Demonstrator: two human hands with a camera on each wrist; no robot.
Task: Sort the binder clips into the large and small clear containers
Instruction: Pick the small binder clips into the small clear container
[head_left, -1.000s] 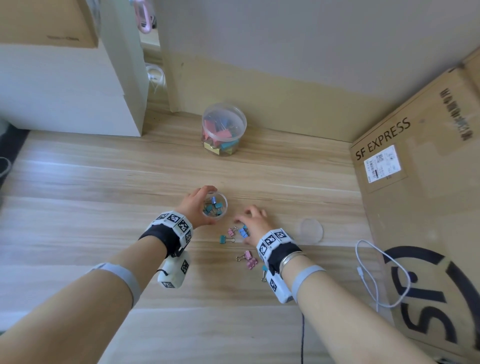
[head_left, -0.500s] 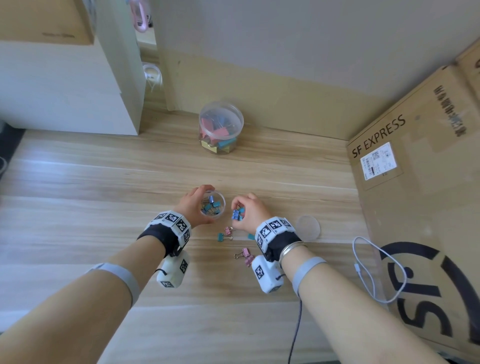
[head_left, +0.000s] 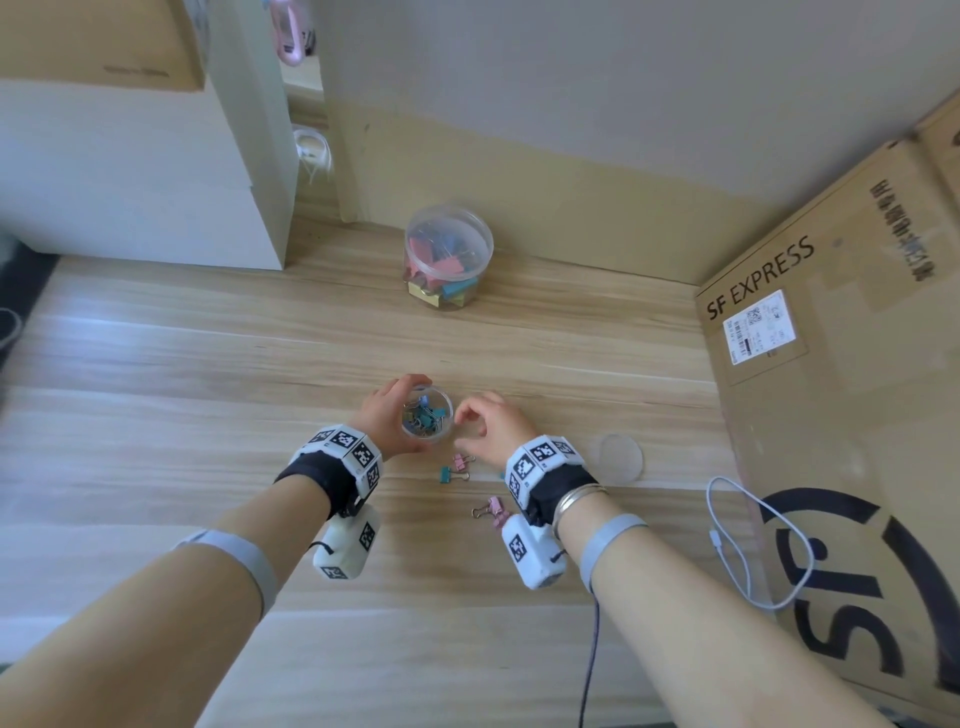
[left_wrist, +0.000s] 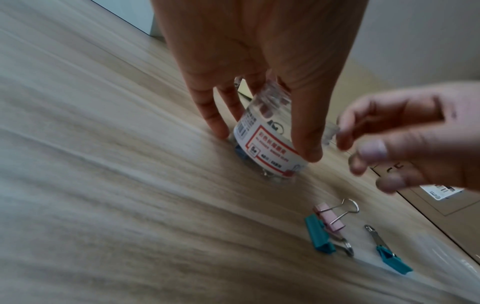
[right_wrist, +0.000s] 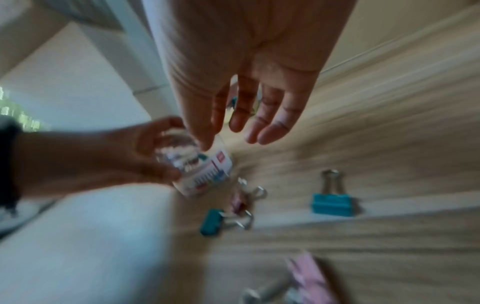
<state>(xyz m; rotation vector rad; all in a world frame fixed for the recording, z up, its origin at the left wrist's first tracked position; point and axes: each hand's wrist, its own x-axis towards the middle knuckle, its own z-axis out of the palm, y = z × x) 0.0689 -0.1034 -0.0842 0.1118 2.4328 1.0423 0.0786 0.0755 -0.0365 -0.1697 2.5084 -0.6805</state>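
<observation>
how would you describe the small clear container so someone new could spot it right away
Start at the SF EXPRESS cardboard box on the right, then look left across the wooden floor to the hands. The small clear container is the one the left hand grips. Unlike the large clear container by the wall, it is narrow and has a red-and-white label.

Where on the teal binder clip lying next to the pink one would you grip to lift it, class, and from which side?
Pinch the teal binder clip across its teal body from above, coming from its free side away from the pink binder clip, which touches it. It lies flat on the wooden table, wire handles folded low, so the blocky body probably offers the firmest hold.
</observation>
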